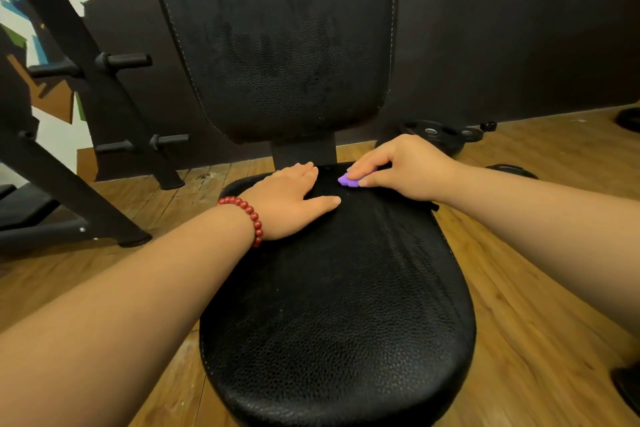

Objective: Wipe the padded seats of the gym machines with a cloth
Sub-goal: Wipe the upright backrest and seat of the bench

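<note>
A black padded seat (339, 315) fills the lower middle, with its upright black backrest (284, 45) behind. My left hand (291, 198), a red bead bracelet on its wrist, rests flat on the seat's far left part with fingers straight. My right hand (398, 170) grips a small purple cloth (346, 179) at the seat's far edge, near the backrest post. Most of the cloth is hidden under the fingers.
A black plate-storage rack (86, 87) with pegs stands at the left on the wooden floor (536, 288). Black weight plates (443, 135) lie on the floor behind the seat at the right, and another dark object (628, 388) sits at the lower right edge.
</note>
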The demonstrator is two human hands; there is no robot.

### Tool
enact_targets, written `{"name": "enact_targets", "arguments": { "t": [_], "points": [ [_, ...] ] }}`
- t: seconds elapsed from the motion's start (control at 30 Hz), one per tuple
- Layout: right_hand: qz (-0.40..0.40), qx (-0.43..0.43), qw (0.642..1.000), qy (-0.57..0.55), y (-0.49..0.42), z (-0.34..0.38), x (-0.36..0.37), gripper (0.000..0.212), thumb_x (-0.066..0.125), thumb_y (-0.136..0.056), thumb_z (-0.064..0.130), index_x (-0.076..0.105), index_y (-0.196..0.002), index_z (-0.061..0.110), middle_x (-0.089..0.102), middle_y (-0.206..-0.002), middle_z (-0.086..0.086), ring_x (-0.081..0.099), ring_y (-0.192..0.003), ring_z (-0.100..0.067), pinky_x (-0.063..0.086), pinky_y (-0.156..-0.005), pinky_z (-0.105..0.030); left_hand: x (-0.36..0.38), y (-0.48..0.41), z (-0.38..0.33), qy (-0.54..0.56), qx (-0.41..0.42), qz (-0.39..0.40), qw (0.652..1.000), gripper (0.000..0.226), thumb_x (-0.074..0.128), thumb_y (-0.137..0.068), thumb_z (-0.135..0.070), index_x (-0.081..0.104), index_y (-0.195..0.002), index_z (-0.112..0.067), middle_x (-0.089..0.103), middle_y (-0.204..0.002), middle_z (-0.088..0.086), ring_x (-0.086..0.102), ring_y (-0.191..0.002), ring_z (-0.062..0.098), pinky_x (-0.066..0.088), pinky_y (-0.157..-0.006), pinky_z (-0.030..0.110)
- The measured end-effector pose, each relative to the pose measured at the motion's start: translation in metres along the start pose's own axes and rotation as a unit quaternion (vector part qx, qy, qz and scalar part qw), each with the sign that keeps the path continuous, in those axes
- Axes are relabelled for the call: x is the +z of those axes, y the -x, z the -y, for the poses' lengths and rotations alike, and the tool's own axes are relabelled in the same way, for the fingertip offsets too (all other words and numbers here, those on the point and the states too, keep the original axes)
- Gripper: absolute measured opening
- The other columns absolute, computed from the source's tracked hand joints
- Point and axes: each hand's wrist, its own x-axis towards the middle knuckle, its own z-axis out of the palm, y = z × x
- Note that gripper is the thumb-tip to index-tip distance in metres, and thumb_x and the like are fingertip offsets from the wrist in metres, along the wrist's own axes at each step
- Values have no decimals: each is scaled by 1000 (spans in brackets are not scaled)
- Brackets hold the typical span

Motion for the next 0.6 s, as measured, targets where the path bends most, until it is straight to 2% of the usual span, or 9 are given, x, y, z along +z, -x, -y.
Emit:
{"name": "enact_targets", "arguments": {
  "t": [0.17,0.23,0.37,0.5,0.6],
  "points": [
    [-57,48,997,12,-19,-3,3,22,67,-90,22,72,-111,25,68,-114,8,55,-100,-2,41,-87,-18,5,2,0,-18,11,-14,1000,74,33,-96,-58,8,-155,-21,5,-162,-6,5,-148,11,9,-120,33],
    [-65,60,996,5,-22,-3,6,21,67,-90,22,73,-111,24,68,-115,6,56,-104,-6,42,-91,-21,5,3,-1,-18,24,-15,999,71,33,-97,-57,8,-155,-24,5,-162,-8,4,-148,9,9,-121,33],
    [-63,40,997,-19,-5,-2,6,18,71,-87,24,74,-104,29,70,-108,11,60,-102,-1,45,-93,-19,6,4,-1,7,51,-18,998,68,35,-97,-55,10,-154,-28,8,-162,-8,3,-148,7,8,-121,33],
    [-39,-22,997,-60,23,-4,5,18,75,-83,20,74,-95,34,68,-96,23,58,-94,16,40,-85,0,7,3,0,-1,61,-12,998,67,34,-97,-54,10,-154,-27,6,-161,-13,2,-147,3,5,-119,27],
    [-41,-51,995,-74,25,-8,3,19,75,-81,16,75,-97,27,68,-97,21,59,-94,16,39,-85,0,7,4,-1,-10,59,-5,998,69,34,-97,-55,7,-154,-27,4,-161,-13,1,-147,4,6,-120,30]
  ]
}}
